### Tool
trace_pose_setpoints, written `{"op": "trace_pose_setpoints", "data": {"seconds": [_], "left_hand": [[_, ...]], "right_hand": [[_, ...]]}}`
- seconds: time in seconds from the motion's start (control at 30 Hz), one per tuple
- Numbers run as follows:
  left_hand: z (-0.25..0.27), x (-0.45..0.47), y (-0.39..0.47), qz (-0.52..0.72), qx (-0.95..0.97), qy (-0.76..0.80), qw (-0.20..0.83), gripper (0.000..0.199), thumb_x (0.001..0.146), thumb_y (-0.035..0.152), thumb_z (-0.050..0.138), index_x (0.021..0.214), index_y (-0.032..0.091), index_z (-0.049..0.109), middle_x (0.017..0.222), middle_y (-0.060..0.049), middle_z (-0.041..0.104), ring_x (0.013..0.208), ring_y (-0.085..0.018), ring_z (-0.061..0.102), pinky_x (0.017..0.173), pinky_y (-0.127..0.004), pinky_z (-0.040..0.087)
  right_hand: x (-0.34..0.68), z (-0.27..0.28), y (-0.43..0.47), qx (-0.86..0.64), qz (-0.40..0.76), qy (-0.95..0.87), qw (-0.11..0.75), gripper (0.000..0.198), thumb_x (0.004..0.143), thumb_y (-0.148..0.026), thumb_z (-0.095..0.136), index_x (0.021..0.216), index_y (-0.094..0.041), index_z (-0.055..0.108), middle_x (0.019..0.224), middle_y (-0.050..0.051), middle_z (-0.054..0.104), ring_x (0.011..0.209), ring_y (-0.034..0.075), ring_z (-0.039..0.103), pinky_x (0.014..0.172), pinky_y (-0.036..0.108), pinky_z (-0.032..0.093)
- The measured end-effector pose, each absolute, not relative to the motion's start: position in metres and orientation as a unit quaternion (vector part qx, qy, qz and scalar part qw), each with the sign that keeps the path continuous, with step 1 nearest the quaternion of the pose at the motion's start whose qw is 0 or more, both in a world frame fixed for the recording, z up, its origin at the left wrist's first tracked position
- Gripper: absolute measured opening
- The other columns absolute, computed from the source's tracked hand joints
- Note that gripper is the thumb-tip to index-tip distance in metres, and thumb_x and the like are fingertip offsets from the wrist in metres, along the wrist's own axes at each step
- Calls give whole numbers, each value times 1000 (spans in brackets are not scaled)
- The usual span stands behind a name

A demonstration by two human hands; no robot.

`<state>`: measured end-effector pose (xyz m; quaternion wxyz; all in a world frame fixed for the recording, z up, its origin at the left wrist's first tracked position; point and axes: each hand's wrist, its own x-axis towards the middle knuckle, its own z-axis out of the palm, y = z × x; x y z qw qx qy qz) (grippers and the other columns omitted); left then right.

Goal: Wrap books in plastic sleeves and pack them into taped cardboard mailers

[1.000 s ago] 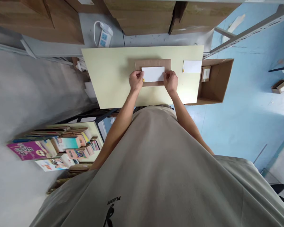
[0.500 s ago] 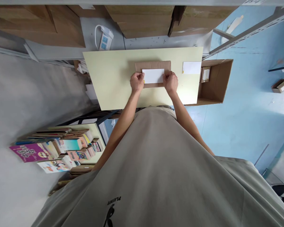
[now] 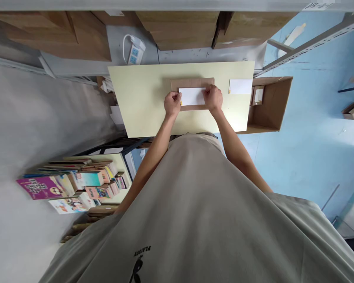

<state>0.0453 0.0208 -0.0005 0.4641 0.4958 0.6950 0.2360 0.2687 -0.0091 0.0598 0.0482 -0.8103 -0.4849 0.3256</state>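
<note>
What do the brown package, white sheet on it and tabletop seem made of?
Brown package: probably matte cardboard, from its plain brown surface. White sheet: likely smooth paper or thin card, flat and straight-edged. Tabletop: perhaps smooth laminate or painted board, from its even pale yellow.

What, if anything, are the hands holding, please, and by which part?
A white card, by both ends: left fingers at its left, right fingers at its right.
</note>
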Motion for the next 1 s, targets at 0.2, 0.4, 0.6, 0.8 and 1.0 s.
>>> {"op": "trace_pose_setpoints", "data": {"seconds": [0.2,0.4,0.6,0.8,1.0], "left_hand": [[2,47,19,253,488,692,467,23,107,42,83,96,24,76,94,-4,78,92,-22,74,95,-35,59],[3,48,18,255,486,692,468,22,107,42,83,96,25,74,97,-4,80,96,-22,76,97,-35,60],[8,48,19,247,487,693,471,25,106,45,83,93,26,73,95,-4,79,99,-24,75,101,-37,61],[13,51,17,258,482,694,469,22,106,39,83,92,26,73,94,-4,80,101,-24,77,101,-36,60],[15,54,17,261,485,694,465,22,106,39,82,92,26,73,96,-5,82,103,-24,78,104,-37,61]], "right_hand": [[259,61,-7,-799,315,-510,56,30,124,-37,55,129,-23,81,142,17,82,128,37,78,116,55,62],[245,70,-25,-750,372,-546,-10,17,116,-30,70,114,-20,85,124,17,88,121,37,82,113,53,65],[239,65,16,-781,345,-518,51,29,123,-43,61,129,-24,83,131,14,86,126,37,80,114,57,66],[222,85,3,-753,380,-537,-13,16,118,-27,68,124,-21,82,132,17,84,127,38,80,115,54,65],[212,82,5,-751,384,-537,-4,17,119,-34,68,123,-23,81,133,16,85,127,37,80,114,53,65]]}}
